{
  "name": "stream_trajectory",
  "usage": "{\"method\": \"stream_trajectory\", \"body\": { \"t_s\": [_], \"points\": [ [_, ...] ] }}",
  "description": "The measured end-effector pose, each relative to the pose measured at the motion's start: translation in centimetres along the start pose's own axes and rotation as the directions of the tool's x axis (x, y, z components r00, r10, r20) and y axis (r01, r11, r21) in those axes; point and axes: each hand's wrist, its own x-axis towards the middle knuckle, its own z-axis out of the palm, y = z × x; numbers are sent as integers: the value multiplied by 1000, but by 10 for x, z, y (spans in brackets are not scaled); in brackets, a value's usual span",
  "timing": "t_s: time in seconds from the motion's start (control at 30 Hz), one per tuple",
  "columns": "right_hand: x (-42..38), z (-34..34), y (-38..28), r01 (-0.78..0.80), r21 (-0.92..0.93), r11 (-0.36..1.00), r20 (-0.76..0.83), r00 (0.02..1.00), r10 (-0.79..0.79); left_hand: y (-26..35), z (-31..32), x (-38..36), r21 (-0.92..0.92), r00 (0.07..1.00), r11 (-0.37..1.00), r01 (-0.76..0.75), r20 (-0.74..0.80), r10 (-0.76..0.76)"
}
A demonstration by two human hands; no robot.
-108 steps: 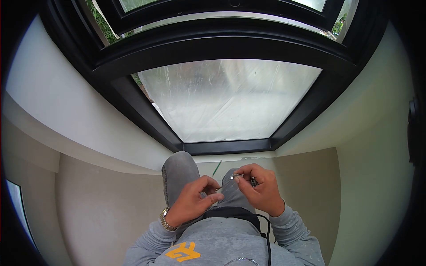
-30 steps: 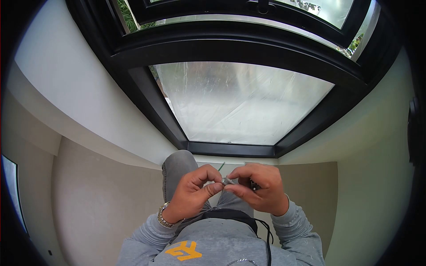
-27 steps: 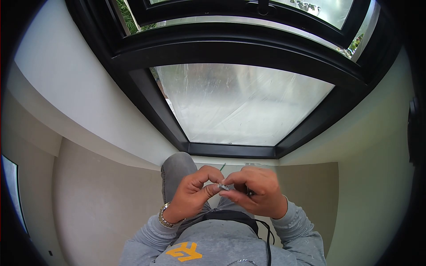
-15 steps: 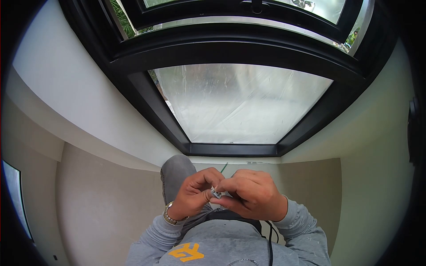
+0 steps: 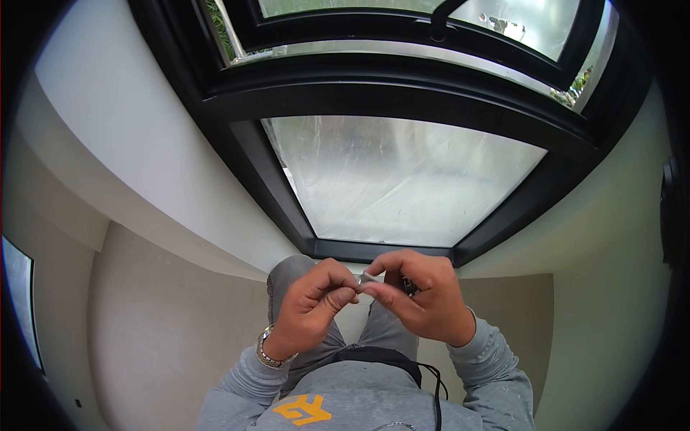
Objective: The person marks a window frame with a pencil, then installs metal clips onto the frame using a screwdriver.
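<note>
My left hand point(image 5: 316, 303), with a metal-band watch point(image 5: 273, 350) on its wrist, is closed in a pinch in front of my lap. My right hand point(image 5: 420, 296) is closed too, its thumb and forefinger on a small silvery piece point(image 5: 364, 279). That piece lies between the fingertips of both hands, and its exact kind is too small to make out. Something dark with light spots point(image 5: 410, 286) shows inside the curl of my right fingers; most of it is hidden.
Ahead of me is a black-framed window point(image 5: 388, 97). Its upper sash point(image 5: 330, 30) has a black handle point(image 5: 440, 25), and cloudy plastic film point(image 5: 410, 183) covers the lower pane. Pale walls point(image 5: 136, 136) flank it. A black cord point(image 5: 437, 384) hangs over my grey sweatshirt point(image 5: 374, 388).
Both hands have risen away from my body, and the right hand has turned so its fingers open out more. The small piece has moved up with them. My view has shifted slightly.
</note>
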Motion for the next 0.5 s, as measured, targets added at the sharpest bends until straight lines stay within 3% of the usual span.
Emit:
{"method": "stream_trajectory", "body": {
  "t_s": [0.03,0.17,0.23,0.27,0.33,0.37,0.43,0.47,0.5],
  "points": [
    [6,0,-1,-1,15,1000,-23,1000,2,5,-3,3,80,1000,997,26,-3,-25],
    [38,-6,-12,10,-35,999,-55,998,-11,34,-6,20,66,988,988,137,-73,-132],
    [63,-10,-12,86,-49,995,-106,990,-91,47,-8,36,217,983,976,20,-181,20],
    [79,-15,-15,118,-122,986,-109,985,-131,56,-6,44,217,982,976,23,-188,18],
    [115,-26,-15,215,-212,953,-103,965,-240,73,-1,62,400,925,909,-115,-291,245],
    [134,-30,-13,279,-229,933,-96,947,-307,78,-3,72,401,925,909,-115,-290,245],
    [165,-42,-12,258,-310,915,1,963,-271,85,-7,91,612,871,739,-282,-159,465],
    [175,-46,-17,213,-278,937,7,976,-219,90,-8,102,612,872,738,-286,-154,465],
    [187,-51,-19,200,-329,923,20,979,-205,95,-7,113,706,804,636,-312,-160,573]
  ]
}}
